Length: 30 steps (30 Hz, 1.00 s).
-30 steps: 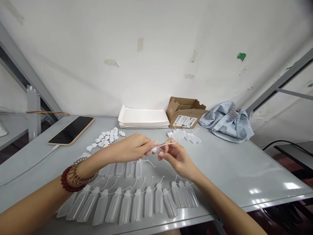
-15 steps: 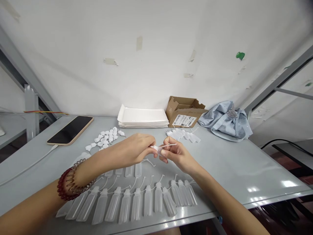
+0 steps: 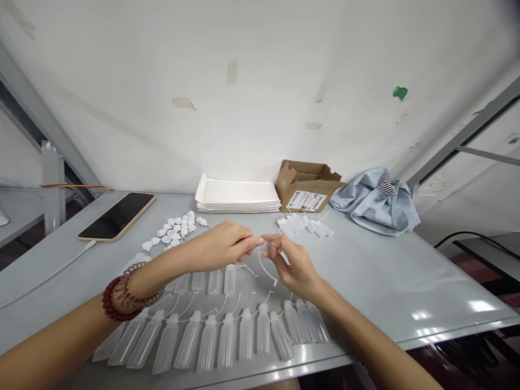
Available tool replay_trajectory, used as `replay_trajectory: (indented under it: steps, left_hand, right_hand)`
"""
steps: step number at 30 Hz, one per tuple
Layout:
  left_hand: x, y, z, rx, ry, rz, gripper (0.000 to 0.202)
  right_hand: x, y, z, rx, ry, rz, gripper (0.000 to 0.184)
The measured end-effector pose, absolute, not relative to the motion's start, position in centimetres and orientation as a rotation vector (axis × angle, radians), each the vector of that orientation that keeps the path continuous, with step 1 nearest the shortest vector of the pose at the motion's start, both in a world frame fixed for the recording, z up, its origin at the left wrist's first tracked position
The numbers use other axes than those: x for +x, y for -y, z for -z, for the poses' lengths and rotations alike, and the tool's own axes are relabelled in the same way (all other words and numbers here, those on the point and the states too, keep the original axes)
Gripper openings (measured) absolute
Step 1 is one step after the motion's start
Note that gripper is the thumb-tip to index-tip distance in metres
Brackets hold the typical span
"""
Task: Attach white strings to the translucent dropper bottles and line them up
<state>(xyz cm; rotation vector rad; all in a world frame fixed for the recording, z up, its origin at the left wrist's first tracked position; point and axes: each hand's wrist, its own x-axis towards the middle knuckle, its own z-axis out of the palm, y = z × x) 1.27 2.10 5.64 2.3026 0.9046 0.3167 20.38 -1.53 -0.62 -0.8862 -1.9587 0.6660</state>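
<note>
Above the middle of the desk both hands meet at a small translucent plastic bottle point(image 3: 265, 247), mostly covered by fingers. My left hand point(image 3: 225, 246) is closed on its left end, thumb stretched along it. My right hand point(image 3: 296, 265) pinches the other end between thumb and bent fingers. A thin white strap point(image 3: 266, 271) curls down beneath the hands. Below them lies a row of similar bottles point(image 3: 208, 342) with straps, necks pointing away from me. A shorter row of bottles point(image 3: 229, 279) lies behind, partly hidden by my left forearm. White caps point(image 3: 175, 229) are heaped beyond that arm.
More small bottles point(image 3: 304, 223) lie beyond my right hand. Against the wall stand a stack of white trays point(image 3: 239, 192) and an open cardboard box point(image 3: 306, 187), with a light blue cloth point(image 3: 376, 203) to the right. A charging phone point(image 3: 119, 216) lies at left.
The bottle has been turned in my hands, and its strap, which pointed up to the right, now hangs down. My right fingers have shifted over it; my left thumb now points right.
</note>
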Motion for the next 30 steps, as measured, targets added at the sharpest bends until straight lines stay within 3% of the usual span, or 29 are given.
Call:
replay_trajectory:
  steps: [13,19,22,25,30]
  left_hand:
    - [1.5,-1.7,-5.2,2.531,-0.956,-0.367,0.038]
    - [1.5,-2.2,-5.0,2.261,-1.141,-0.41,0.04]
    - [1.3,-2.4,-5.0,2.195,-1.191,-0.389,0.043]
    - [0.1,-3.0,-5.8,2.272,-1.352,-0.399,0.045]
    - [-3.9,-5.3,-7.6,2.387,-1.683,-0.245,0.036]
  right_hand:
    - [21.0,1.1,-1.0,-0.956,1.775,-1.263,0.026]
    - [21.4,0.5,-0.3,-1.012,2.023,-0.601,0.014]
    - [21.6,0.1,0.1,-1.072,2.035,-0.583,0.015]
    - [22.2,-0.9,0.3,-1.419,2.031,-0.573,0.015]
    - [23.9,-2.9,0.5,-1.969,2.065,-0.236,0.012]
